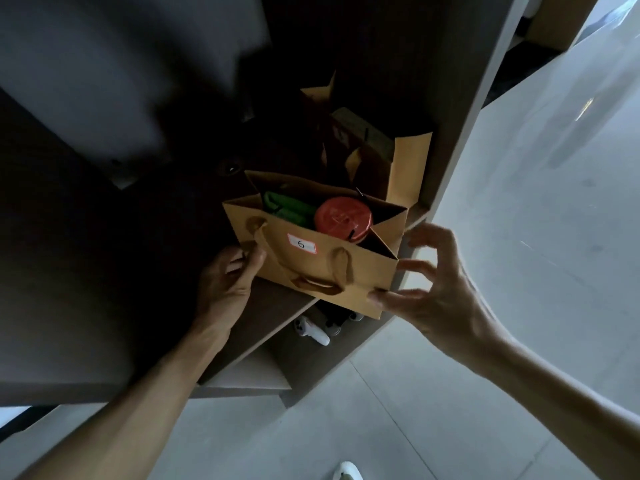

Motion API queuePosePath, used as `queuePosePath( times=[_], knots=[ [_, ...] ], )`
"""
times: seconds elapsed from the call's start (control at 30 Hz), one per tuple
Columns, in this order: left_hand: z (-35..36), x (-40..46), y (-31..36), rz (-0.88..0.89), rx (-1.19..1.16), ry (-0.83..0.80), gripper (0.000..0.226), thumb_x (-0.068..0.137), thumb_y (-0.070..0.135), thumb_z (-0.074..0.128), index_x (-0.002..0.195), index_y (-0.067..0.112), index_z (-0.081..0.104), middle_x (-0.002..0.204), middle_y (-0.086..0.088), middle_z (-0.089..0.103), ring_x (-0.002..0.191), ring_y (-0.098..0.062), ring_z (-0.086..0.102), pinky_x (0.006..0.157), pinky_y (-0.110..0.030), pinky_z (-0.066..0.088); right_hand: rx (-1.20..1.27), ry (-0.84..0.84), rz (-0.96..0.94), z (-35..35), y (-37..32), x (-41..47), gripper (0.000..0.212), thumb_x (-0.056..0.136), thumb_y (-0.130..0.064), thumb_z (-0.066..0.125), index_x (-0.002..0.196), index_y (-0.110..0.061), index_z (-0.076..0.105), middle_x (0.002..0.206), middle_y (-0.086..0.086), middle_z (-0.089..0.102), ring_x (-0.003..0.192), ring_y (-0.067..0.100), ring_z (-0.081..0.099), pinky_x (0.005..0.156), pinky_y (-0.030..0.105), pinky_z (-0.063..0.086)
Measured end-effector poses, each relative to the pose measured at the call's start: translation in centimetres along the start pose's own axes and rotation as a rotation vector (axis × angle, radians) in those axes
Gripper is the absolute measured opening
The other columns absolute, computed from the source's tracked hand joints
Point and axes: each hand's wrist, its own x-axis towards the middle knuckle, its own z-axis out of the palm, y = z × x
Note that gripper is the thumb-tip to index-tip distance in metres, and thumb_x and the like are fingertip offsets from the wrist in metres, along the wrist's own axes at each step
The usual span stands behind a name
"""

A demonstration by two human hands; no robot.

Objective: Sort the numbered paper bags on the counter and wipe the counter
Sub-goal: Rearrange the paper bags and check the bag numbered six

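Head view, looking steeply down into a dim shelf unit.

Kraft paper bag (pixel 322 268): stiff, matte, sharp creases, folded gusset at its right end, flat paper handle drooped over the front face. White label (pixel 302 243) with red edge, hand-marked "6". The bag sits on a smooth brown shelf board (pixel 273 310), its near right corner jutting past the board's front edge.

Inside, top open: a round red lid (pixel 343 218), glossy with an embossed pattern, and a green glossy item (pixel 285 206), shape unclear.

Left hand (pixel 230 277): thumb and curled fingers against the bag's left end near the handle loop; fingers partly hidden, firmness of grip hard to judge. Right hand (pixel 429 289): fingers spread and slightly bent, fingertips touching the bag's lower right corner and right edge, not closed around it.

Behind, deeper on the same shelf: a second kraft bag (pixel 405 168), mouth open, contents dark and unreadable; no number visible.

Shelf below, in shadow: a white, rounded plastic object (pixel 313 330), partly hidden by the board; identity unclear.

Upper left is dark and blurred. To the right, a pale upright shelf panel (pixel 485 98). Grey tiled floor (pixel 450 393) below; a white shoe tip (pixel 348 472) is cut off at the bottom edge.
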Motion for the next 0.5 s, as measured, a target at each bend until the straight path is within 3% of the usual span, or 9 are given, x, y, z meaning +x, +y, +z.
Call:
queuePosePath(
  times=[0.13,0.2,0.27,0.4,0.5],
  knots=[
    [0.1,0.9,-0.6,0.002,-0.064,0.074,0.034,0.078,0.040,0.070,0.104,0.022,0.059,0.107,0.003,0.061,0.094,-0.008,0.059,0.072,-0.021,0.044,-0.219,-0.068,-0.076,0.8,1.4,0.2,0.040,0.076,-0.017,0.082,0.104,-0.021,0.053,0.106,-0.006,0.060,0.096,0.011,0.065,0.074,0.024,0.059],
    [0.4,1.5,-0.5,-0.031,-0.140,0.106,0.043,0.079,0.034,0.072,0.113,0.012,0.055,0.111,-0.007,0.062,0.089,-0.013,0.062,0.070,-0.023,0.046,-0.323,-0.129,-0.140,1.4,1.6,1.0,0.040,0.078,-0.019,0.080,0.109,-0.022,0.054,0.107,-0.010,0.059,0.099,0.008,0.062,0.078,0.024,0.058],
    [0.8,2.4,-0.1,-0.039,-0.175,0.079,0.036,0.085,0.027,0.069,0.114,0.011,0.054,0.114,-0.010,0.064,0.087,-0.013,0.065,0.070,-0.024,0.049,-0.318,-0.178,-0.138,1.8,1.5,2.2,0.045,0.078,-0.018,0.079,0.111,-0.025,0.050,0.110,-0.012,0.054,0.104,0.008,0.058,0.082,0.026,0.057],
    [1.6,4.4,1.2,-0.024,-0.269,-0.038,0.025,0.087,0.023,0.068,0.108,0.025,0.056,0.119,-0.003,0.063,0.107,-0.016,0.064,0.088,-0.035,0.052,-0.411,-0.210,-0.160,2.5,0.7,4.9,0.049,0.076,-0.011,0.073,0.117,-0.023,0.048,0.110,-0.008,0.051,0.103,0.007,0.054,0.083,0.028,0.055],
    [1.9,6.0,2.2,-0.005,-0.255,-0.095,0.029,0.088,0.019,0.066,0.108,0.035,0.053,0.123,0.001,0.060,0.112,-0.014,0.061,0.093,-0.035,0.050,-0.427,-0.193,-0.134,2.9,0.1,6.8,0.053,0.077,-0.004,0.067,0.122,-0.023,0.047,0.111,-0.005,0.052,0.103,0.010,0.055,0.082,0.031,0.056]
  ],
)
